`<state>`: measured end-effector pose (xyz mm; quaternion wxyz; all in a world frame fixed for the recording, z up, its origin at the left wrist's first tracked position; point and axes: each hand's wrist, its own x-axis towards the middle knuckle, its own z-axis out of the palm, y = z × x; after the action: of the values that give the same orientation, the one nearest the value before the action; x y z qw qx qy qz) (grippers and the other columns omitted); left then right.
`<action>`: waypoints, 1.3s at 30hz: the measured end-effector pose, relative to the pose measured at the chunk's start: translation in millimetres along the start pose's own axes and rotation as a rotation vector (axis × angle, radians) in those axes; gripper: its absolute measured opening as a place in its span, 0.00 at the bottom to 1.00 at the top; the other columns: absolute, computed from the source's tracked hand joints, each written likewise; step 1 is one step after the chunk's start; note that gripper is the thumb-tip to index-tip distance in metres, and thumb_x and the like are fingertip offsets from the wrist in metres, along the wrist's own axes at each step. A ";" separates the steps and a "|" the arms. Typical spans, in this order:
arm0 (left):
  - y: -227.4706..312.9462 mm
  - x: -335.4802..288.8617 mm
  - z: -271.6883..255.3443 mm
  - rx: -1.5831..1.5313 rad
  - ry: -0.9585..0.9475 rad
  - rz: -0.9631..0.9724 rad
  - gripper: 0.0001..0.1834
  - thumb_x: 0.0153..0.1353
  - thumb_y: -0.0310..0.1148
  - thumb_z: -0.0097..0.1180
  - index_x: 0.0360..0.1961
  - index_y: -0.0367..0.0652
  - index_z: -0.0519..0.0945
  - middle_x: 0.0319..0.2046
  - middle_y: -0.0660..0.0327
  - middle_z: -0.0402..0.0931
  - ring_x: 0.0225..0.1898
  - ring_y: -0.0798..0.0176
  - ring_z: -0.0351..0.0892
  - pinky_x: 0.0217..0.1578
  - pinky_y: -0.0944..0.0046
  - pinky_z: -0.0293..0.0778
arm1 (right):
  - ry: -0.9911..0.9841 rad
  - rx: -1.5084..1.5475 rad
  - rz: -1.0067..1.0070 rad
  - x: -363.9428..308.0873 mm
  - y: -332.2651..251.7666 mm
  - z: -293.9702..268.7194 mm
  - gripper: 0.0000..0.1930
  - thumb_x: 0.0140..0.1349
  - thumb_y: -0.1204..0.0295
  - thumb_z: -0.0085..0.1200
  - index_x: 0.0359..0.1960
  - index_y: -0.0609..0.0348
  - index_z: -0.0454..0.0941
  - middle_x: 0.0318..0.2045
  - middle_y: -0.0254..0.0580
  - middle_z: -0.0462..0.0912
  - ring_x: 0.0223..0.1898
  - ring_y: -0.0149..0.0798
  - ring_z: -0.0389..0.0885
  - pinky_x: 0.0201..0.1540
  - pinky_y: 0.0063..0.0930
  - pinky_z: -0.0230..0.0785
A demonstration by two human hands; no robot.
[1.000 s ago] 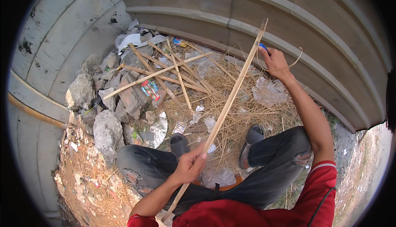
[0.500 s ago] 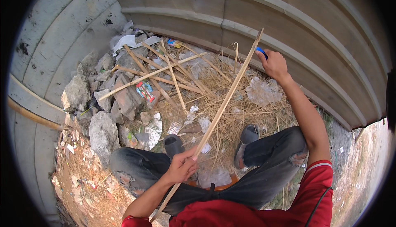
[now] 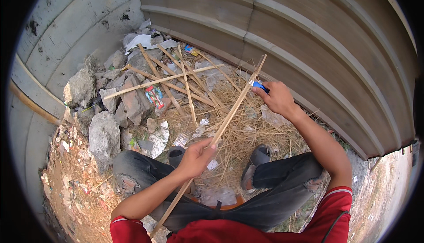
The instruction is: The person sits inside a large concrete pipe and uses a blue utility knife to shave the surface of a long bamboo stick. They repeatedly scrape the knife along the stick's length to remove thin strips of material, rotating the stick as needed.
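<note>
Gripping a wooden strip [image 3: 231,115] (left) and blue tool [image 3: 259,86] (right), 2 hands [image 3: 195,159] [image 3: 279,97] show; printed wrapper [image 3: 154,96] beyond.

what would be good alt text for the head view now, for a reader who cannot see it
The person's left hand holds a long wooden strip slanting up to the right, while the right hand holds a blue tool near its upper end. Beyond lie more wooden strips, grey rubble and dry straw, in front of ribbed wall panels.
</note>
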<state>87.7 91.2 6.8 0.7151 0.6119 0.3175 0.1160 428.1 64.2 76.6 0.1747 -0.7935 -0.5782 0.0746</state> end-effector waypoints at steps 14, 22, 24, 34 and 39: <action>-47.8 -4.8 6.2 -0.136 -0.047 -0.249 0.25 0.79 0.44 0.50 0.72 0.48 0.72 0.14 0.72 0.59 0.12 0.76 0.57 0.12 0.70 0.55 | -0.772 0.050 0.048 13.7 70.5 25.2 0.31 0.53 0.42 0.72 0.16 0.58 0.75 0.13 0.32 0.71 0.18 0.36 0.72 0.23 0.37 0.62; -47.6 -3.4 3.0 -0.203 -0.055 -0.258 0.25 0.80 0.43 0.49 0.73 0.48 0.71 0.14 0.73 0.59 0.12 0.77 0.57 0.12 0.71 0.55 | -0.147 -0.004 -0.263 -1.0 52.8 7.0 0.19 0.51 0.58 0.74 0.40 0.56 0.88 0.31 0.50 0.86 0.39 0.55 0.86 0.44 0.46 0.78; -49.0 -2.5 4.8 -0.166 -0.066 -0.261 0.25 0.80 0.44 0.50 0.73 0.47 0.72 0.14 0.73 0.60 0.12 0.78 0.57 0.12 0.71 0.55 | -0.094 0.050 -0.378 -1.0 45.4 14.1 0.19 0.52 0.58 0.75 0.42 0.52 0.88 0.34 0.48 0.86 0.40 0.54 0.85 0.44 0.45 0.77; -58.2 -7.1 10.7 -0.232 -0.141 -0.272 0.22 0.80 0.43 0.50 0.66 0.43 0.78 0.15 0.73 0.62 0.13 0.78 0.58 0.13 0.71 0.53 | -0.505 0.135 -0.345 25.1 65.8 23.3 0.11 0.54 0.63 0.76 0.35 0.53 0.90 0.29 0.39 0.88 0.34 0.42 0.86 0.37 0.37 0.74; -47.4 -10.5 15.9 -0.131 -0.176 -0.254 0.21 0.79 0.40 0.52 0.67 0.42 0.77 0.13 0.74 0.62 0.12 0.79 0.58 0.13 0.71 0.53 | -0.563 0.392 -0.205 16.7 87.1 24.8 0.14 0.54 0.62 0.77 0.36 0.55 0.91 0.30 0.41 0.89 0.33 0.37 0.86 0.38 0.35 0.74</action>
<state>78.4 62.0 -34.1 0.7874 0.5267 0.3200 -0.0090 503.1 61.1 23.3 0.1637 -0.6311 -0.6550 0.3819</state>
